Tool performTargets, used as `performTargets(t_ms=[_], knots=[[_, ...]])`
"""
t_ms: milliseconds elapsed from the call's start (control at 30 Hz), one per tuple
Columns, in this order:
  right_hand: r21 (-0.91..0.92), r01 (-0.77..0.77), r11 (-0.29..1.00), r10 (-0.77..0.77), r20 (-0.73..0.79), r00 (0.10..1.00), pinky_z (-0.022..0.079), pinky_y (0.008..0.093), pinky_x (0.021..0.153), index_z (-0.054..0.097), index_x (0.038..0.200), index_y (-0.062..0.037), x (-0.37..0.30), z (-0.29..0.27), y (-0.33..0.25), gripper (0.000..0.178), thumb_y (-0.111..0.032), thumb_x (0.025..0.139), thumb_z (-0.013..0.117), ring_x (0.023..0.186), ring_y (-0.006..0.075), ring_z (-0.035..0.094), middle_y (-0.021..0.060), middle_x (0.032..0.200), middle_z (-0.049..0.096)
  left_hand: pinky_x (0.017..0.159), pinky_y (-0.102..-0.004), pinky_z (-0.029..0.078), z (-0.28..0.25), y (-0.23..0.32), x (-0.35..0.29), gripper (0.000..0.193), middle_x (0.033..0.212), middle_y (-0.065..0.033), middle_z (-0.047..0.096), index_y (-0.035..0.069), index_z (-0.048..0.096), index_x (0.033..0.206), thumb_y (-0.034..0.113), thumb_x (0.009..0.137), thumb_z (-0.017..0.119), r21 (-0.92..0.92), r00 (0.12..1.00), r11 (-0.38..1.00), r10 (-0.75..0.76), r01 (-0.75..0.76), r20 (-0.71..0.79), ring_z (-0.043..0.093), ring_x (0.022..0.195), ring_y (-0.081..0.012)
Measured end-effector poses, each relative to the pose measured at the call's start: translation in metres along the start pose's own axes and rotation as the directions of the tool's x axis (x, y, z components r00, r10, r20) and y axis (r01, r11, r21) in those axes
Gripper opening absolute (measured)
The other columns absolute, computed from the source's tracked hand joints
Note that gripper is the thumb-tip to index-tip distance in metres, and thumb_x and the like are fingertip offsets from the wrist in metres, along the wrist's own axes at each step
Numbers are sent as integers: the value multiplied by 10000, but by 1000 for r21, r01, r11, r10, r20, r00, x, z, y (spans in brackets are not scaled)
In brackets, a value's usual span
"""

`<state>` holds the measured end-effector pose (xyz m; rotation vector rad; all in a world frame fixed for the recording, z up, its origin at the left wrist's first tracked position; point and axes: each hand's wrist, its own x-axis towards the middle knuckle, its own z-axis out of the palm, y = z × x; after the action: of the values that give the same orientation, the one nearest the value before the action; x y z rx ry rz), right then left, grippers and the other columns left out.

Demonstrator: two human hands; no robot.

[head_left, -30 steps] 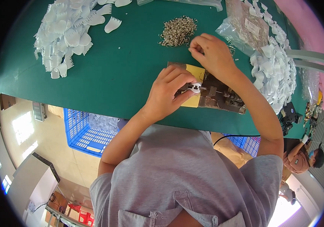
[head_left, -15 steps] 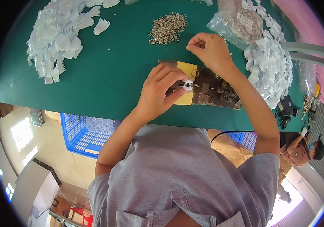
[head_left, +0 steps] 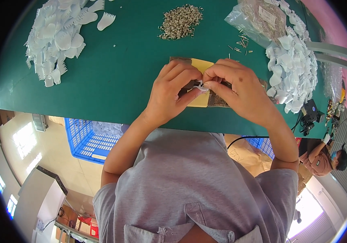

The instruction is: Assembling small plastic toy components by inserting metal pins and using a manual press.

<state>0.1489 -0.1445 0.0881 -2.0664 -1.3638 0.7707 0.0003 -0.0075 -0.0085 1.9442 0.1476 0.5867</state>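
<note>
Head view: both hands meet over the green worktop (head_left: 120, 81); left hand (head_left: 172, 91) and right hand (head_left: 238, 87) pinch one small white plastic piece (head_left: 201, 86) between their fingertips, above a yellow pad (head_left: 201, 67); metal clips (head_left: 180, 21) lie beyond.

The flat table top (head_left: 112, 81) is a plain deep green. At ten o'clock the heap of comb-toothed plastic pieces (head_left: 58, 34) is white, and the heap of like pieces (head_left: 293, 73) at two o'clock is the same white. At twelve o'clock the pile of small metal clips (head_left: 180, 21) is dull silver-grey. Under the fingers the square card (head_left: 201, 83) is yellow on a brown board (head_left: 218, 99). At eight o'clock the slatted plastic crate (head_left: 86, 139) is bright blue. The person's collared shirt (head_left: 189, 182) is plain pale grey.
</note>
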Motion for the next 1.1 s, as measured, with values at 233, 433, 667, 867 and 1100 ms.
performTargets(t_ms=[233, 433, 667, 867, 1100], knots=[[-81, 42, 996, -41, 9, 999, 490, 391, 733, 662, 975, -24, 2, 0, -1, 88, -96, 937, 693, 838, 276, 614, 91, 871, 631, 871, -415, 500, 0, 0, -1, 326, 1054, -72, 673, 76, 675, 1029, 42, 744, 829, 4, 1000, 1000, -5, 5, 6, 624, 1003, -306], [-127, 46, 991, -41, 45, 998, 486, 429, 769, 644, 961, -25, 3, 0, -6, 84, -104, 943, 665, 871, 314, 614, 103, 877, 624, 870, -412, 501, 0, -1, -1, 328, 1055, -71, 673, 78, 673, 1027, 55, 744, 838, 19, 1000, 1000, 15, -15, 0, 625, 1012, -305], [-304, 98, 948, -105, -8, 994, 509, 429, 762, 642, 945, -38, 1, 7, -14, 62, -98, 941, 655, 885, 307, 630, 91, 900, 633, 875, -417, 500, 0, -2, -1, 339, 1048, -70, 673, 80, 669, 1030, 57, 738, 839, 9, 1000, 1000, 4, -4, 10, 628, 1010, -307], [-164, 40, 986, -62, -134, 989, 525, 416, 714, 645, 913, -57, -6, 13, -8, 66, -55, 877, 701, 814, 288, 654, 77, 854, 656, 860, -412, 498, 1, -2, -1, 330, 1016, -65, 670, 90, 675, 1012, 47, 726, 832, 12, 1000, 1000, 0, 0, -8, 632, 997, -297], [-121, 32, 992, -59, -231, 971, 518, 416, 673, 626, 875, -71, -6, 20, -6, 94, -57, 843, 713, 771, 293, 657, 71, 801, 662, 846, -408, 494, 1, -1, 1, 328, 994, -53, 680, 92, 686, 996, 47, 711, 843, 30, 999, 999, 27, -26, -29, 643, 976, -284]])
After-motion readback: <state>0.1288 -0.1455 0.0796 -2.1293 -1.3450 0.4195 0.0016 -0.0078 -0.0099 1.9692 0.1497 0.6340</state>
